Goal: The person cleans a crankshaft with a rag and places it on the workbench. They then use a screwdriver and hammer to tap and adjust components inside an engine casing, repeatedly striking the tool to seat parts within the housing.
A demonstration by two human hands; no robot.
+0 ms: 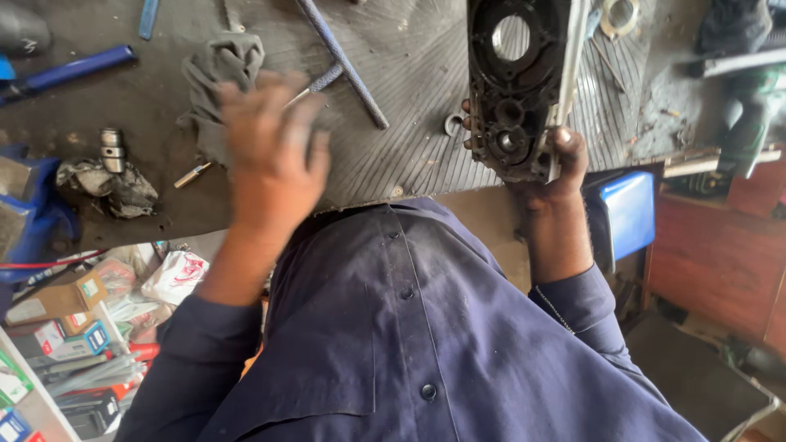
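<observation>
Greasy black engine cover (516,82) stands on edge at two o'clock on the tabletop (409,139), clamped in your right hand (557,176). Your left hand (270,155) — blurred, fingers loosely spread, empty — hovers by the grey rag (217,69) at eleven o'clock. Wiping looks next — grip that rag firmly.

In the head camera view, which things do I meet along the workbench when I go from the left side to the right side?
Blue-handled tool → small metal cylinder → grey rag → left hand → crossed metal rods → black engine casing, gripped by the right hand.
</observation>
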